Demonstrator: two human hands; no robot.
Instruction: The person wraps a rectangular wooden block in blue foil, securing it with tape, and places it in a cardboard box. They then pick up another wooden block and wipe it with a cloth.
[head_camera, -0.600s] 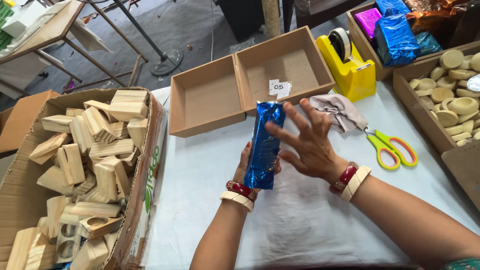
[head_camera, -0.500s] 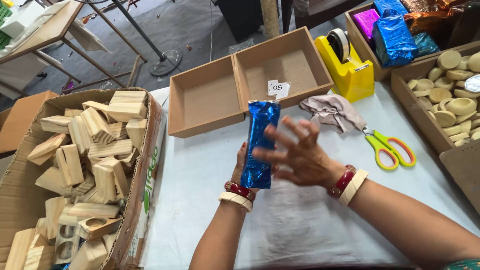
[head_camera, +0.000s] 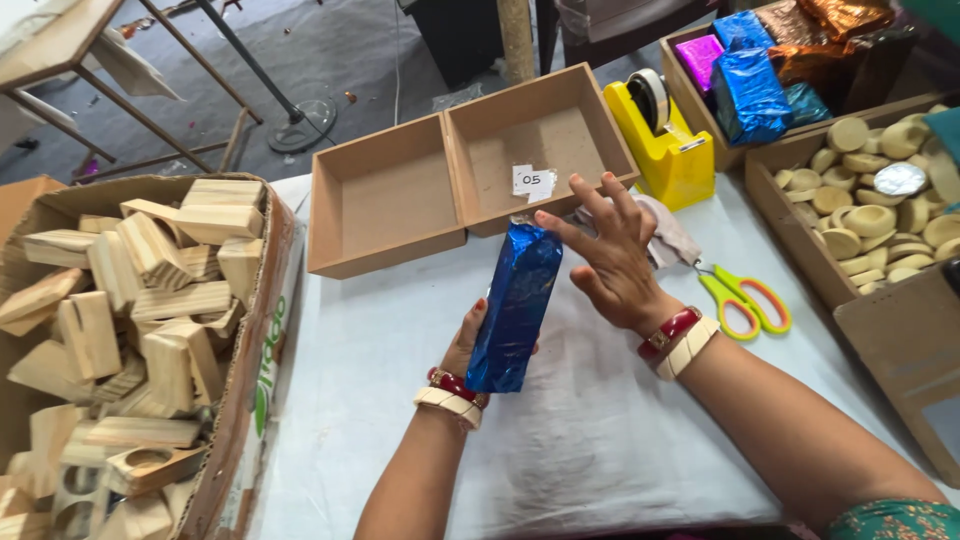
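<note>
Blue foil packet (head_camera: 515, 305): I see it held upright over the white table (head_camera: 600, 440), a little tilted, its top end toward the two brown trays. My left hand (head_camera: 468, 345) is behind and under its lower half, fingers closed round it, mostly hidden by the foil. My right hand (head_camera: 610, 255) is spread open at the packet's upper right; the fingertips (head_camera: 545, 222) touch the folded top edge, the palm stands off from it. So the hands are apart, one gripping low, one pressing at the top.

Both wrists carry red and cream bangles.

Just behind the packet sit the trays (head_camera: 470, 170), side by side, the right one with a small paper label on its front wall. A grey cloth (head_camera: 670, 235) lies under and behind my right hand, and green-and-orange scissors (head_camera: 745, 300) lie just right of that wrist. A yellow tape dispenser (head_camera: 665, 140) stands beyond the cloth.

At left, a cardboard box (head_camera: 240, 400) is heaped with pale wooden blocks (head_camera: 150, 280). At right, another box holds round wooden pieces (head_camera: 880, 195); behind it more foil-wrapped packets (head_camera: 750, 90) lie in blue, purple and copper.
</note>
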